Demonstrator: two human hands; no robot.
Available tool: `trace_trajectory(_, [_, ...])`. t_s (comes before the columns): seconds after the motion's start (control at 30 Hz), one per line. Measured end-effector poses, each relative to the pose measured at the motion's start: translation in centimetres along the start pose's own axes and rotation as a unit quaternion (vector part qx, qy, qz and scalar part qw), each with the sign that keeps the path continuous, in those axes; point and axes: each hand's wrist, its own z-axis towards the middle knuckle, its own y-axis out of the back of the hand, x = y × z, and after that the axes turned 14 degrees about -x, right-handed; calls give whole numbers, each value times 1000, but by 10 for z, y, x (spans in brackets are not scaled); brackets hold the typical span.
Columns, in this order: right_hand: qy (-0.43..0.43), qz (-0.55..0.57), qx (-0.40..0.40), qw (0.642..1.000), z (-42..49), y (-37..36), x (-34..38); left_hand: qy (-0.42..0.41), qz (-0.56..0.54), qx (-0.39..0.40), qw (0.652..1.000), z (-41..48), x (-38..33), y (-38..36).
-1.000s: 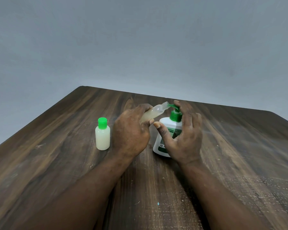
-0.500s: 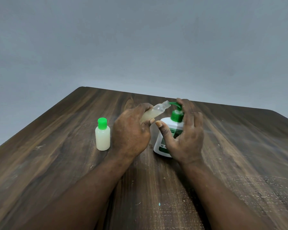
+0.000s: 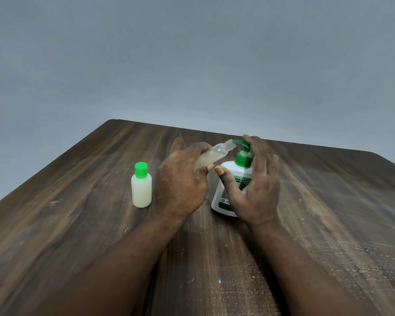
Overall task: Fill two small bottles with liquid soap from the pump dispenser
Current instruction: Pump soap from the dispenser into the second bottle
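Observation:
A white pump dispenser [image 3: 229,179] with a green pump head [image 3: 243,156] stands mid-table. My left hand [image 3: 180,181] grips a small clear bottle [image 3: 212,155], uncapped and tilted, its mouth against the green spout; it is partly filled with pale soap. My right hand [image 3: 255,179] wraps loosely around the dispenser from the right, with fingers resting on top of the pump head and the thumb at the front of the body. A second small bottle [image 3: 141,188], full of whitish soap and closed with a green cap, stands upright to the left of my left hand.
The dark wooden table [image 3: 328,213] stretches to a far edge just behind the dispenser, with a plain grey wall beyond. Its left edge runs diagonally past the capped bottle.
The pump head has risen a little under my right fingers. The tilted bottle stays at the spout, and the capped bottle has not moved.

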Motion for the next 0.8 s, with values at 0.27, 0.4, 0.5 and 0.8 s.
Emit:
trace_trajectory(0.27, [13, 0, -2, 1000, -5, 2, -1, -5, 2, 3, 1000, 0, 0, 0])
trace_trajectory(0.4, [12, 5, -2, 1000, -2, 3, 0, -11, 3, 4, 1000, -1, 0, 0])
trace_trajectory(0.5, [5, 5, -6, 1000, 0, 2, 1, -8, 5, 1, 1000, -1, 2, 0])
trace_trajectory(0.8, [15, 2, 1, 1000, -4, 2, 0, -5, 2, 1, 1000, 0, 1, 0])
